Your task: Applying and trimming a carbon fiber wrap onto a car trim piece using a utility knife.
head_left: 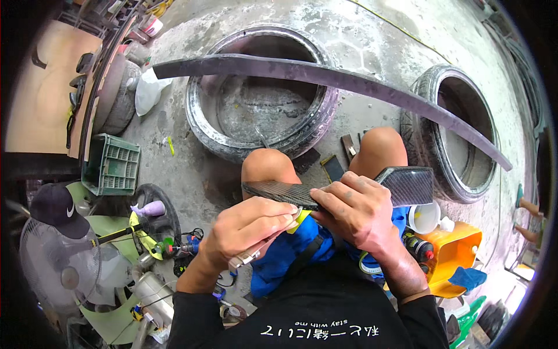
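I hold a glossy black carbon fibre piece point(404, 186) over my knees, its raised end to the right. My right hand point(357, 209) is closed on it, fingers over the upper face. My left hand point(253, 227) is closed round a flat silver tool point(247, 255), perhaps a blade holder, whose tip is at the piece's lower edge beside a strip of yellow tape point(299, 221). The exact contact at the tip is hidden by my fingers. A long dark curved strip point(349, 84) spans two tyres point(206, 125) in front of me.
Green crate point(110, 166), plywood board point(40, 110) and fan point(55, 267) lie left. Tools point(186, 247) lie by my left side. An orange container point(453, 256) and white tub point(421, 221) are at my right. Another person's legs point(529, 218) show at the far right.
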Demonstrator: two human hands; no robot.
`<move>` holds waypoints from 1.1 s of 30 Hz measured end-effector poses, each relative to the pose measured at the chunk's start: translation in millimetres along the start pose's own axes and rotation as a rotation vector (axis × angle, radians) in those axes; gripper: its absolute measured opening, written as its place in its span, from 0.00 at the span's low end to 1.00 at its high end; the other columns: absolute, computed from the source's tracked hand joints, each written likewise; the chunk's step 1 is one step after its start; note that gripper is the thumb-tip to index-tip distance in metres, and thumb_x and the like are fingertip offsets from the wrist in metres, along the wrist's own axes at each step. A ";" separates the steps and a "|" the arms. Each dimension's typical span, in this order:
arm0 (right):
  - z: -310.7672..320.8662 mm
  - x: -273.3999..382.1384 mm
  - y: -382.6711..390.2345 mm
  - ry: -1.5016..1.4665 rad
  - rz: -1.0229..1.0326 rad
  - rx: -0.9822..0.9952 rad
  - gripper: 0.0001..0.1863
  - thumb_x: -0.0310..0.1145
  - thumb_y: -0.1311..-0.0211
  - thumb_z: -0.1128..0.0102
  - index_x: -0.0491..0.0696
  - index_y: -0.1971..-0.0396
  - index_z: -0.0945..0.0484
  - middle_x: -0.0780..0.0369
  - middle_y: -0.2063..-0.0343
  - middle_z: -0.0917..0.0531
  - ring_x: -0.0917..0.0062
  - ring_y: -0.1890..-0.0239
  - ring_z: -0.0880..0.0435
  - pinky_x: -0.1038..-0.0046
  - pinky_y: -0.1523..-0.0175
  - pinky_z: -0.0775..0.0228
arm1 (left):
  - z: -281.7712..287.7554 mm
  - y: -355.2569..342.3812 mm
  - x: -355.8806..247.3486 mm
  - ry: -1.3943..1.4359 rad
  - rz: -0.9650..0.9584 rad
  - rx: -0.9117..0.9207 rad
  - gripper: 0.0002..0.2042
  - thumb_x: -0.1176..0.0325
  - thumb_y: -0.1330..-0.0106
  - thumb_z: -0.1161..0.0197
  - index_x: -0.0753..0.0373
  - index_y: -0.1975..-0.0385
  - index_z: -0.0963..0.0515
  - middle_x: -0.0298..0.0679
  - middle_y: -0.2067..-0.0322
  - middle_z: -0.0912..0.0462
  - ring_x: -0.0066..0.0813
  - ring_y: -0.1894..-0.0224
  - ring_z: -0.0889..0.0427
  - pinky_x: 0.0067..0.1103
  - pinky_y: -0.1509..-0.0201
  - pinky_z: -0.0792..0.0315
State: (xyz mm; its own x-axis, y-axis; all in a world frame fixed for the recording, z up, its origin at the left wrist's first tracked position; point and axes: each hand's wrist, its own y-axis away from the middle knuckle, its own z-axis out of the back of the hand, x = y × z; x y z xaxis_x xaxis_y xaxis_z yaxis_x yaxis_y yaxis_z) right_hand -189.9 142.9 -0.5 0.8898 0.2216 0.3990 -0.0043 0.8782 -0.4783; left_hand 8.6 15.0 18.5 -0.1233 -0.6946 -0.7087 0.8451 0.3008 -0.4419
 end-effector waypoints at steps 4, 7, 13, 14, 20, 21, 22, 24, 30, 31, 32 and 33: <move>0.8 -2.9 -3.1 0.002 0.003 0.029 0.17 0.41 0.49 0.28 0.47 0.62 0.18 0.68 0.71 0.21 0.77 0.67 0.21 0.74 0.66 0.27 | -21.5 17.2 3.3 -0.086 -0.052 -0.163 0.11 0.81 0.40 0.29 0.65 0.61 0.23 0.49 0.61 0.13 0.43 0.63 0.11 0.30 0.61 0.16; 2.3 3.3 1.1 -0.007 -0.008 0.033 0.17 0.41 0.49 0.28 0.48 0.62 0.18 0.68 0.71 0.21 0.77 0.67 0.21 0.74 0.66 0.27 | -26.0 30.4 4.5 0.037 -0.029 -0.324 0.15 0.81 0.42 0.27 0.67 0.58 0.24 0.50 0.58 0.14 0.43 0.60 0.12 0.31 0.56 0.16; -1.3 3.0 3.5 0.001 -0.008 0.017 0.17 0.42 0.48 0.29 0.48 0.61 0.17 0.68 0.70 0.20 0.77 0.67 0.21 0.74 0.68 0.29 | -20.6 20.3 4.7 0.051 0.008 -0.367 0.11 0.80 0.41 0.28 0.65 0.62 0.23 0.47 0.63 0.13 0.44 0.57 0.13 0.33 0.52 0.18; -1.3 3.0 3.8 0.000 -0.011 0.026 0.17 0.42 0.48 0.28 0.48 0.61 0.17 0.68 0.70 0.20 0.77 0.67 0.21 0.74 0.68 0.29 | -19.9 20.5 6.0 0.053 0.007 -0.339 0.11 0.80 0.42 0.27 0.66 0.63 0.22 0.47 0.62 0.13 0.45 0.57 0.12 0.34 0.51 0.18; -0.4 3.0 1.7 -0.002 -0.007 0.026 0.18 0.41 0.48 0.28 0.48 0.61 0.17 0.68 0.70 0.20 0.77 0.67 0.20 0.74 0.67 0.29 | -19.0 19.9 9.7 0.076 -0.005 -0.256 0.09 0.77 0.39 0.27 0.65 0.64 0.22 0.49 0.64 0.12 0.45 0.59 0.11 0.39 0.49 0.18; -0.5 2.9 2.3 0.000 -0.008 0.026 0.18 0.41 0.48 0.28 0.48 0.61 0.17 0.68 0.70 0.20 0.77 0.67 0.20 0.74 0.67 0.29 | -18.6 19.7 10.1 0.090 -0.011 -0.248 0.09 0.77 0.40 0.27 0.65 0.65 0.22 0.49 0.64 0.12 0.45 0.59 0.11 0.39 0.48 0.18; -0.7 2.8 2.7 0.001 -0.006 0.028 0.18 0.41 0.48 0.28 0.48 0.60 0.17 0.68 0.70 0.20 0.77 0.67 0.20 0.74 0.67 0.28 | -17.5 19.3 9.8 0.090 -0.012 -0.248 0.09 0.77 0.40 0.27 0.65 0.65 0.22 0.49 0.64 0.12 0.45 0.59 0.11 0.39 0.48 0.18; -0.1 3.2 2.4 0.003 -0.004 0.029 0.18 0.41 0.48 0.28 0.48 0.60 0.17 0.68 0.70 0.20 0.77 0.67 0.20 0.74 0.67 0.28 | -15.1 18.6 9.1 0.089 -0.002 -0.213 0.09 0.78 0.41 0.27 0.66 0.65 0.21 0.49 0.65 0.12 0.45 0.58 0.11 0.39 0.48 0.18; 0.5 4.5 2.0 -0.007 -0.011 0.036 0.18 0.41 0.49 0.28 0.48 0.61 0.17 0.68 0.70 0.20 0.77 0.67 0.20 0.74 0.66 0.28 | -11.5 17.5 10.9 0.087 -0.020 -0.185 0.10 0.79 0.43 0.26 0.65 0.65 0.21 0.48 0.64 0.12 0.44 0.59 0.11 0.36 0.51 0.17; 1.0 4.5 1.9 -0.004 -0.007 0.037 0.17 0.40 0.49 0.28 0.47 0.61 0.17 0.68 0.70 0.20 0.77 0.67 0.20 0.74 0.66 0.28 | -10.8 16.9 11.5 0.089 -0.021 -0.184 0.10 0.79 0.43 0.26 0.65 0.65 0.21 0.48 0.64 0.12 0.44 0.59 0.11 0.36 0.51 0.17; 1.2 4.4 1.7 -0.001 -0.002 0.038 0.17 0.40 0.49 0.28 0.47 0.61 0.17 0.68 0.70 0.20 0.77 0.67 0.20 0.74 0.67 0.28 | -9.4 16.0 12.5 0.092 -0.029 -0.163 0.10 0.79 0.43 0.26 0.65 0.64 0.21 0.47 0.64 0.12 0.44 0.59 0.11 0.36 0.51 0.16; 1.3 4.2 1.8 0.000 -0.004 0.038 0.17 0.40 0.49 0.28 0.47 0.61 0.17 0.68 0.70 0.20 0.77 0.67 0.20 0.74 0.67 0.28 | -7.7 14.9 13.5 0.095 -0.037 -0.141 0.11 0.79 0.44 0.26 0.65 0.64 0.21 0.47 0.64 0.12 0.44 0.59 0.10 0.36 0.52 0.16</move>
State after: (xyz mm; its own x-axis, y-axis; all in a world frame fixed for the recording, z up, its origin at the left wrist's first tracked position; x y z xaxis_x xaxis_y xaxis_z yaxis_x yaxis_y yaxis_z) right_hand -186.8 145.9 1.3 0.8899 0.2182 0.4006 -0.0184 0.8946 -0.4464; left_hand 15.6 15.1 -1.9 -0.2072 -0.6444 -0.7360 0.7583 0.3696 -0.5370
